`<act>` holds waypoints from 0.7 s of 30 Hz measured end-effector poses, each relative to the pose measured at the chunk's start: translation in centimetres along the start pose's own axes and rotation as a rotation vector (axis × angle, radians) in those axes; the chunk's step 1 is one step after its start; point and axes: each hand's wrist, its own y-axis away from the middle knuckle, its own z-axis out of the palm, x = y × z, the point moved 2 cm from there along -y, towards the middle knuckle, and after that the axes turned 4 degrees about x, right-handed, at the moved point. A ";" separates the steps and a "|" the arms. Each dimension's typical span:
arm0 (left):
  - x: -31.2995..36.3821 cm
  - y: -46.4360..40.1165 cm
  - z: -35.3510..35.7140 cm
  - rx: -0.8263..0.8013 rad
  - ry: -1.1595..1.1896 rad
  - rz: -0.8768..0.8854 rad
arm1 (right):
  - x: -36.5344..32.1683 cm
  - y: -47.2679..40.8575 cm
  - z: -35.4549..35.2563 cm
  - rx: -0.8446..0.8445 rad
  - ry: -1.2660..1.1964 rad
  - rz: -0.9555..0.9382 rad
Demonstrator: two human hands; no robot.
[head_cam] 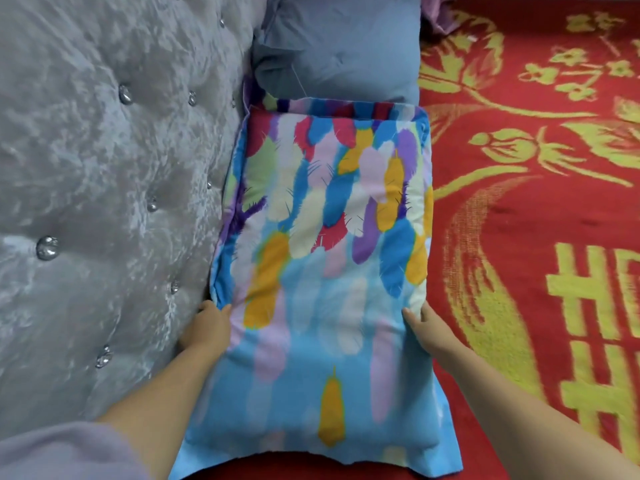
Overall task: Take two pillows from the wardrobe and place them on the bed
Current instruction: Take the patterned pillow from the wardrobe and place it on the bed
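Note:
A pillow with a bright feather print (322,258) lies on the red bed cover (519,209), its left side against the headboard. My left hand (204,327) holds the pillow's left edge, thumb on top. My right hand (427,330) grips its right edge, thumb on top and fingers under the side. A plain blue pillow (339,46) lies beyond it, further along the headboard.
The grey tufted headboard (104,168) with shiny buttons fills the left side. The red cover with yellow patterns spreads to the right. A bit of purple cloth (438,15) shows at the top, beside the blue pillow.

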 end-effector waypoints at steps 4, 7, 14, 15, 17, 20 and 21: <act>2.9 0.6 -2.3 0.022 -0.091 0.125 | -2.8 0.5 -1.2 0.048 0.348 0.080; 6.0 3.2 -5.6 0.095 -0.154 0.339 | -7.2 2.4 -3.1 0.186 0.502 -0.116; 14.0 11.2 -15.4 0.163 0.118 0.741 | -18.6 8.6 -9.4 0.384 0.830 -0.652; 14.9 12.3 -16.7 0.205 0.125 0.790 | -19.9 9.5 -10.3 0.400 0.851 -0.695; 16.6 14.3 -19.0 0.256 0.116 0.867 | -22.0 11.0 -12.2 0.430 0.876 -0.724; 18.6 17.1 -21.7 0.305 0.091 0.928 | -23.9 13.0 -15.4 0.469 0.870 -0.713; 19.1 18.0 -22.4 0.326 0.096 0.933 | -24.1 13.6 -16.6 0.480 0.870 -0.715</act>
